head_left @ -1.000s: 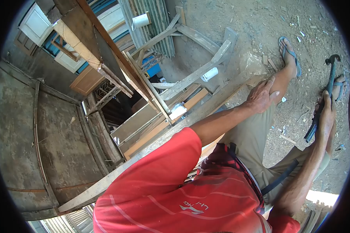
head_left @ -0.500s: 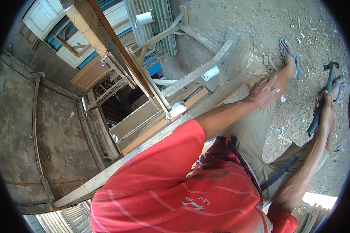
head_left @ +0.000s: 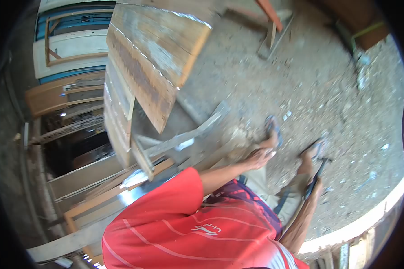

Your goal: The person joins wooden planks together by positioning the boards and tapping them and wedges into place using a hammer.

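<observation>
My left hand (head_left: pixel 259 158) lies over my left knee, its fingers loosely draped and holding nothing. My right hand (head_left: pixel 317 185) is closed round the dark handle of a claw hammer (head_left: pixel 322 168), beside my right leg. The hammer's head points away from me, close to my right foot. Motion softens the outlines of both hands.
Worn wooden boards (head_left: pixel 161 40) stand high in front on the left. A grey wooden beam (head_left: pixel 188 134) slants below them. Frames and panels (head_left: pixel 72 38) lean at the far left. Debris is scattered over the dirt floor (head_left: pixel 336 112); an orange-brown wooden piece (head_left: pixel 269 15) stands farther off.
The whole view has swung to the right and blurred, bringing the boards larger into sight. Both hands appear lower and farther left. My right hand still grips the hammer, and my left stays at the knee.
</observation>
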`<act>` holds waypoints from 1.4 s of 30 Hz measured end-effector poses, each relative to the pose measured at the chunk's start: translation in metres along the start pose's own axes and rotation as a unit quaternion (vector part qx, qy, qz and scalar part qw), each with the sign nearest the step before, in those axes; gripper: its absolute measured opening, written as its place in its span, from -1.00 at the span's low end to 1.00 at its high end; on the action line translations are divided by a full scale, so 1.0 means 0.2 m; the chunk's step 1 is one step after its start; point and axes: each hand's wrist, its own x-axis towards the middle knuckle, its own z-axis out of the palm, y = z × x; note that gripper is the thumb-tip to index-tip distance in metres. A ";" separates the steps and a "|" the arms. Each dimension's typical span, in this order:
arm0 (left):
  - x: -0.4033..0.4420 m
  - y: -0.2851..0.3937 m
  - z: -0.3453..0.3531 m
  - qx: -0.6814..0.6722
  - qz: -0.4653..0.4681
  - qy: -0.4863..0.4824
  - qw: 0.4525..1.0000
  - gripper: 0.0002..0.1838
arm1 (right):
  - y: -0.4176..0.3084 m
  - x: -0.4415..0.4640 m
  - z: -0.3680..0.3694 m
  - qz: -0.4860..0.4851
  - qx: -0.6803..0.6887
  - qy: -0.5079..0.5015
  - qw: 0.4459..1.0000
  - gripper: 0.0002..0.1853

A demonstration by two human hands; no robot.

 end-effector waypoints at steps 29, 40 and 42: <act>0.06 0.78 -1.41 -0.405 0.038 0.266 0.874 -0.22 | -2.16 -0.90 1.14 -0.480 -0.308 -0.153 0.807 -0.50; 0.48 1.13 -1.77 -0.534 0.100 0.225 0.809 -0.27 | -2.75 -0.88 1.75 -0.535 -0.326 -0.221 0.747 -0.55; 0.57 1.20 -1.87 -0.514 0.146 0.214 0.817 -0.26 | -2.83 -0.86 1.83 -0.506 -0.370 -0.215 0.749 -0.47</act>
